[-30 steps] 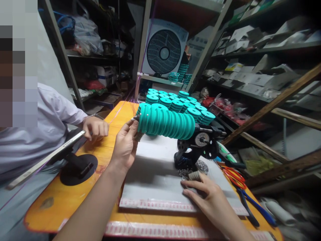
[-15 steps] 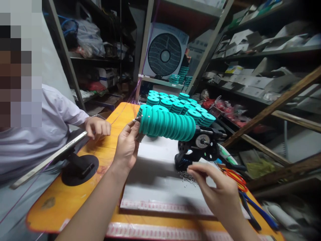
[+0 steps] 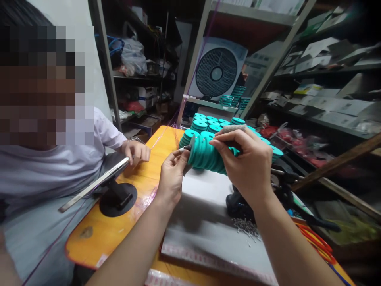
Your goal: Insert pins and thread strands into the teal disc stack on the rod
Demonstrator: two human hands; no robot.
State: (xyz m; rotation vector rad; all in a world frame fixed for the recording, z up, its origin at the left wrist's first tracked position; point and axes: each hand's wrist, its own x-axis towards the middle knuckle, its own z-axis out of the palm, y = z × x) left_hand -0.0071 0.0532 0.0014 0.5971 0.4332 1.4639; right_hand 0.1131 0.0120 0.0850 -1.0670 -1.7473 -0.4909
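A row of teal foam line spools (image 3: 205, 159) sits on a dark spindle, which is mounted on a black winding device partly hidden behind my right arm. My left hand (image 3: 172, 174) is closed at the row's left end, thumb and fingers against the end spool beside the spindle tip. Over the row's top, my right hand (image 3: 247, 155) is pinched, its fingertips close to the spools' rims. Whatever lies in that pinch is too small to make out. A pile of tiny metal pieces (image 3: 245, 226) lies below on a white board (image 3: 199, 226).
Stacks of teal spools (image 3: 200, 125) stand behind the row. At left, a person's hand (image 3: 137, 152) rests near a tablet (image 3: 98, 182) on a round black stand (image 3: 118, 199). Orange-handled scissors (image 3: 315, 240) lie at right. A box fan (image 3: 216, 73) stands on the shelf behind.
My right hand has risen from beside the metal pieces to the top of the spool row. My left hand stays at the row's left end. The view has shifted left.
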